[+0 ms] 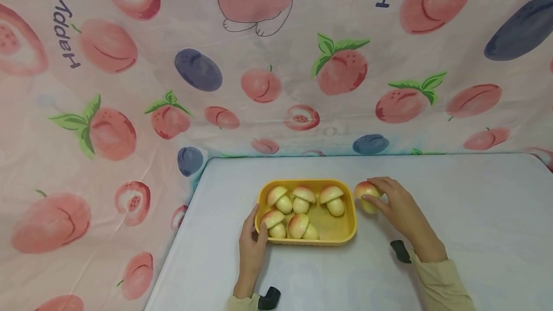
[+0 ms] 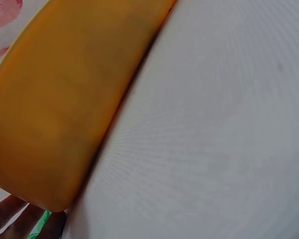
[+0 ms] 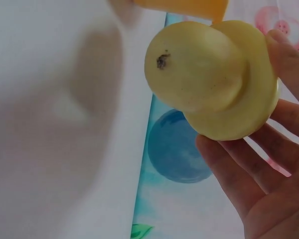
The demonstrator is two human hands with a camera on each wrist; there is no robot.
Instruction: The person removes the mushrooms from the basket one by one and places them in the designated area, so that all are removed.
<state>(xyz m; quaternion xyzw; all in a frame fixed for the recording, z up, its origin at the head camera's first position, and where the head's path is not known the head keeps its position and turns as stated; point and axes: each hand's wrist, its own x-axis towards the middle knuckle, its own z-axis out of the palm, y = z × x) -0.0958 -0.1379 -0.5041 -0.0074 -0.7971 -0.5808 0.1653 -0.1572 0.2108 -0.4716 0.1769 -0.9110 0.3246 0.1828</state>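
Observation:
A yellow tray (image 1: 334, 232) stands on the white table and holds several mushroom-shaped pieces (image 1: 302, 199) with reddish caps and pale stems. My left hand (image 1: 252, 248) grips the tray's left end, thumb at the rim; in the left wrist view its fingers (image 2: 20, 219) show below the tray's side wall (image 2: 74, 99). Just right of the tray, my right hand (image 1: 402, 210) pinches one more mushroom piece (image 1: 368, 197) by its cap. The right wrist view shows that mushroom's pale stem (image 3: 194, 67) facing the camera, with the right hand's (image 3: 269, 164) thumb and fingers around the cap.
A cloth printed with peaches and plums (image 1: 261, 85) hangs behind the table (image 1: 488, 215) and along its left side. Black bands (image 1: 269, 298) are at both wrists, beside beige sleeves. The tray's right half has bare bottom showing.

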